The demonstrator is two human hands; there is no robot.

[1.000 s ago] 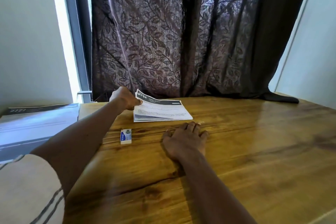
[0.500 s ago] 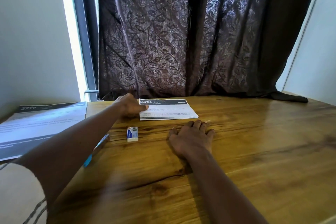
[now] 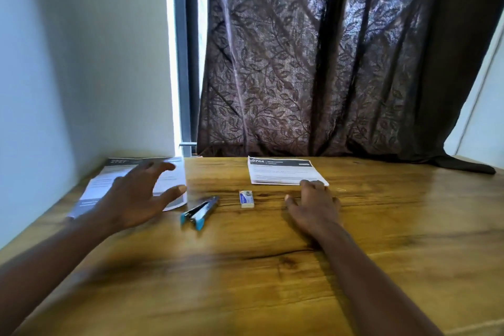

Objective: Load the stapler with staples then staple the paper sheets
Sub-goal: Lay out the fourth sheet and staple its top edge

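Observation:
A grey and blue stapler (image 3: 200, 211) lies on the wooden table (image 3: 272, 267), left of a small white staple box (image 3: 246, 198). A stack of printed paper sheets (image 3: 283, 172) rests flat near the curtain. My left hand (image 3: 136, 196) hovers open with fingers spread above a second pile of sheets (image 3: 128, 180) at the far left, a little left of the stapler. My right hand (image 3: 313, 204) lies flat on the table, its fingertips touching the front edge of the middle stack.
A dark patterned curtain (image 3: 313, 63) hangs behind the table, its end draped on the back right corner (image 3: 463, 166). A white wall (image 3: 81, 63) borders the left side, with a bright window strip (image 3: 185, 63) beside it.
My left hand let go of the middle stack's corner and swung left over the other pile. The stack now lies flat. The view shifted, bringing the stapler into sight.

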